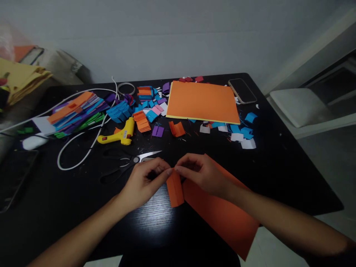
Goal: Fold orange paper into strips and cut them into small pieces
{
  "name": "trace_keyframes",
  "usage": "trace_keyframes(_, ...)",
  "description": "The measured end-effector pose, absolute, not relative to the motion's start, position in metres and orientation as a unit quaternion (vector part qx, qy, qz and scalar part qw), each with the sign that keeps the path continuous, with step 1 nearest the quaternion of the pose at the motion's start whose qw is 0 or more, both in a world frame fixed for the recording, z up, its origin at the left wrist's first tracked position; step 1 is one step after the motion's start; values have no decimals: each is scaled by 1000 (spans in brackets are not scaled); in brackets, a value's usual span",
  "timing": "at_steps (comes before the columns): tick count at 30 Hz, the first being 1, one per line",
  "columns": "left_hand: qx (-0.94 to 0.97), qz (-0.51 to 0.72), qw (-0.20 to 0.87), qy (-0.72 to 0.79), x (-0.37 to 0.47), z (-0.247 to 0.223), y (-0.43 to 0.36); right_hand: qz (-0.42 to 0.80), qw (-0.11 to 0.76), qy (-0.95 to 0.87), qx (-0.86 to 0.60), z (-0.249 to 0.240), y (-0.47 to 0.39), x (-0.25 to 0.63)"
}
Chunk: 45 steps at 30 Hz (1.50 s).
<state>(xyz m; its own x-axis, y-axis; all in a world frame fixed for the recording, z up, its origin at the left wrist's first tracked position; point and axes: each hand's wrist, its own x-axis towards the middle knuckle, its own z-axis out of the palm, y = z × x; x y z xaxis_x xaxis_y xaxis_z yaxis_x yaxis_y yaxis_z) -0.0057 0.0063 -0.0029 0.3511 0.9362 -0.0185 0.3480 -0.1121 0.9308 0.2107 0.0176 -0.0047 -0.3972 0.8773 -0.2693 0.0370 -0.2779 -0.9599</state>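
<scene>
Grey wall (178, 48) behind, black counter (280, 174) before me: a yellow glue gun (126, 132), scissors (136, 159), then the left hand (141, 181) pinching the top edge of a folded orange strip (175, 190), whose lower end perhaps touches the counter; the right hand (207, 173) pinches that edge too, over an orange sheet (222, 213).

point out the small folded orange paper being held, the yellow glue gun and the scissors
Small folded orange paper (175, 189), head view: middle of its creased face
Yellow glue gun (125, 135), head view: its body
Scissors (136, 159), head view: the pivot
</scene>
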Motion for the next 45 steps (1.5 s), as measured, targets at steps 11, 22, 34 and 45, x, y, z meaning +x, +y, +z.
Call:
trace_keyframes(11, 621, 332, 524, 480, -3, -1, 7, 676, 307, -497, -450, 0, 18, 211)
trace_keyframes(22, 558, 361, 572, 481, -5, -6, 9, 692, 355, -454, -435, -8, 18, 210)
trace_keyframes(34, 582, 361, 566, 459, -9, -7, 4, 677, 339, -519, -398, -9, 14, 212)
trace_keyframes(45, 629, 355, 529, 446, -13, -9, 5, 652, 378, -494, -434, -13, 18, 212)
